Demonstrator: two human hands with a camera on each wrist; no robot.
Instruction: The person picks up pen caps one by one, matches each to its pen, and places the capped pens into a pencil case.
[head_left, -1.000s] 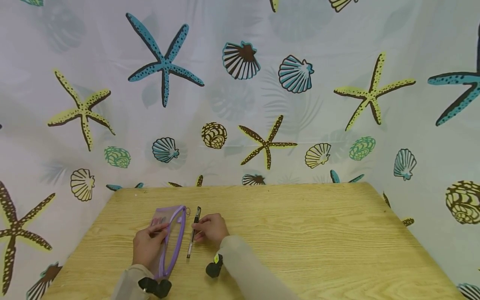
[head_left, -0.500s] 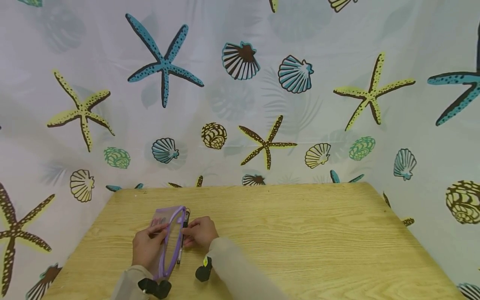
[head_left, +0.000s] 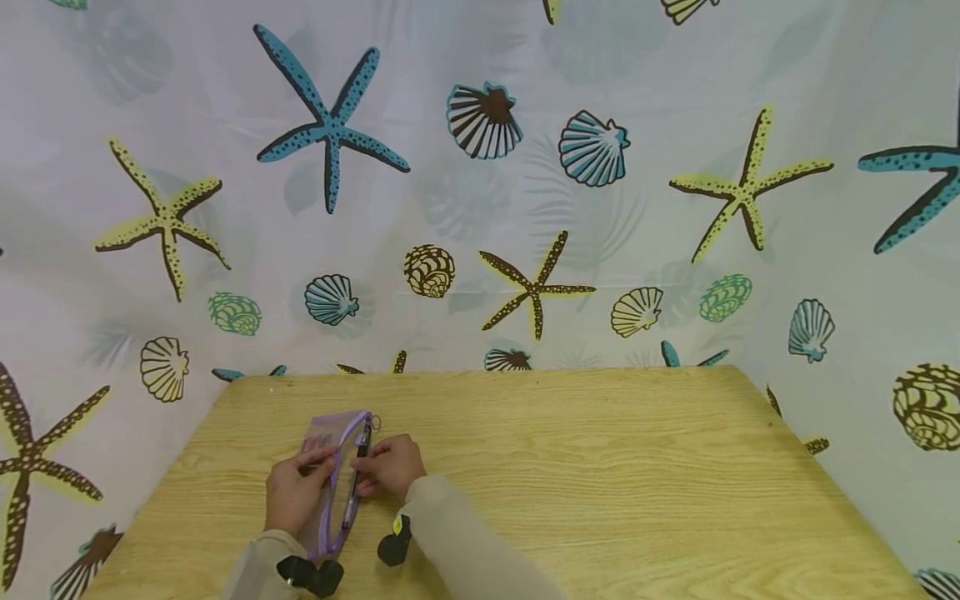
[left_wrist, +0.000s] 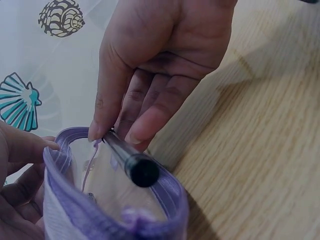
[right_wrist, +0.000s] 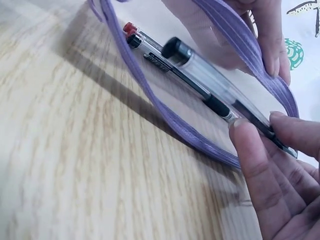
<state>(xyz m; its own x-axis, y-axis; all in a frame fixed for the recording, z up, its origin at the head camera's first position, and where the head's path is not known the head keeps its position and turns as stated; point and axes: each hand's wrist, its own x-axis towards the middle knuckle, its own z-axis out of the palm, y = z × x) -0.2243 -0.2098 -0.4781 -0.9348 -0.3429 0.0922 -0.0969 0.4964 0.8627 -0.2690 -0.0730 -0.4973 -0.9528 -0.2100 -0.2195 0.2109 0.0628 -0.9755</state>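
Observation:
A see-through pencil pouch (head_left: 318, 425) with purple zip edging lies at the left of the table, its mouth spread wide. My left hand (head_left: 294, 493) pinches the left rim between thumb and fingers. Over the opening, my right hand (head_left: 396, 467) pinches a clear-barrelled pen (right_wrist: 212, 80) with a black end. The pen slants along the length of the mouth, as the left wrist view also shows, its black end (left_wrist: 144, 171) between the purple rims. Inside the pouch, the right wrist view shows a black-ended pen (right_wrist: 165, 65) and a red-ended pen (right_wrist: 131, 28).
The wooden table (head_left: 600, 467) stretches to the right of the hands. A curtain (head_left: 465, 200) printed with starfish and shells hangs behind the table and along its sides. A small ring (head_left: 377, 422) sits at the pouch's far end.
My right hand has moved left with the pen, from beside the pouch to over its open mouth. The left hand has kept its hold on the rim.

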